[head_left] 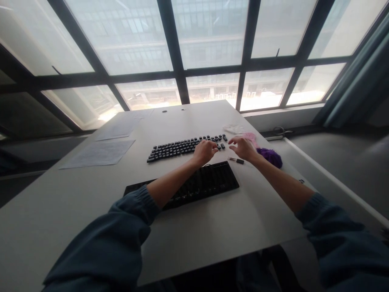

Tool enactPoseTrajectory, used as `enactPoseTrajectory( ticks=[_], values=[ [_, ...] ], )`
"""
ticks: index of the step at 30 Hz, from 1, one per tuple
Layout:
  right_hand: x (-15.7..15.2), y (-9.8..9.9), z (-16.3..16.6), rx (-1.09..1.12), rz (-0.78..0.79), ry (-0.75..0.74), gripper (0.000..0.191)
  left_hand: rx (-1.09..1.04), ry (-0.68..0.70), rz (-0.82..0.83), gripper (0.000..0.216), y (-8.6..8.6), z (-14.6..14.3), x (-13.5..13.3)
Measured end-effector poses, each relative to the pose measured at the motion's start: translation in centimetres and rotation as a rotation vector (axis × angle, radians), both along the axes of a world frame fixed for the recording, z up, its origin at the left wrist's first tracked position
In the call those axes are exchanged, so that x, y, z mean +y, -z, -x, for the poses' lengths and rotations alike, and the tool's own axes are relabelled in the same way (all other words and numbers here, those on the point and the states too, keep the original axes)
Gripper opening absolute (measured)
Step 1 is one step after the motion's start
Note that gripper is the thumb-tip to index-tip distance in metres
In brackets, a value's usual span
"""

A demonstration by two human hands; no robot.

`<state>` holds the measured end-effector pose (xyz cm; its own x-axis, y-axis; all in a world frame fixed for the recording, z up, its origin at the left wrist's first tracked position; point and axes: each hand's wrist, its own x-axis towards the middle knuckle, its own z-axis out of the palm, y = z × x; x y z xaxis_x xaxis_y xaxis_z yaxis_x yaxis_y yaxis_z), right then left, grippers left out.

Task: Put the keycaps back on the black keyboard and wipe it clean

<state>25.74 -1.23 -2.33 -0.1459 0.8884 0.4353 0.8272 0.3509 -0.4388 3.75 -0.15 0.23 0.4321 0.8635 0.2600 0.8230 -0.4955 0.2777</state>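
The left forearm (173,184) hides part of the keyboard (215,180); both sleeves (100,243) run off the bottom edge. The tool (236,160) beside the right hand (244,149) is unidentifiably small.

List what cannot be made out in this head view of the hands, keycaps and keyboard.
Head view, all items:
- Keycaps: legends too small and dark against the window glare.
- Keyboard: middle hidden by the left forearm.
- Left hand: curled fingers hide whether it holds a keycap.
- Papers: print too small to read.
- Purple bundle: too small and dim to identify.
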Motion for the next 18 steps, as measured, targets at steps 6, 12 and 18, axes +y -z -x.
enactPoseTrajectory(
  ticks=[6,12,18],
  values=[
    [3.8,1.4,1.1,-0.102,0.070,-0.055,0.020,0.065,-0.034,0.006,0.017,1.6,-2.2,3.2],
    [5.6,1.9,1.3,-0.124,0.114,-0.160,0.012,0.121,-0.015,0.014,0.019,2.6,-3.3,4.0],
    [5.8,1.5,1.7,-0.118,0.132,-0.192,0.012,0.119,-0.020,0.035,0.023,2.4,-4.1,3.9]
  ],
)
